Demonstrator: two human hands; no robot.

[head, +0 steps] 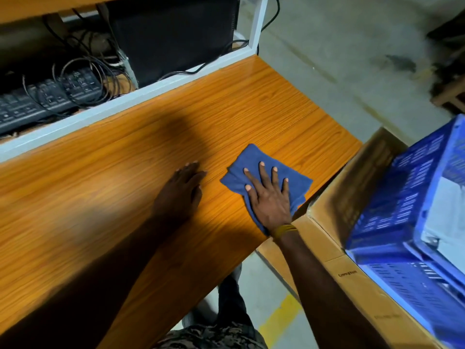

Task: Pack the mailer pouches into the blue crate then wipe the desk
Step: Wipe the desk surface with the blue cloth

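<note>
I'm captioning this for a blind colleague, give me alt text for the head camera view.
A person's right hand presses a blue cloth flat on an orange wood-grain desk, the left hand resting flat beside it. A blue crate sits in a cardboard box at the right.

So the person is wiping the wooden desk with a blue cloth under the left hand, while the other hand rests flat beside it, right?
Not quite. The head view shows the blue cloth under the right hand, fingers spread flat on it. The left hand is the one resting flat on the wooden desk beside it.
</note>
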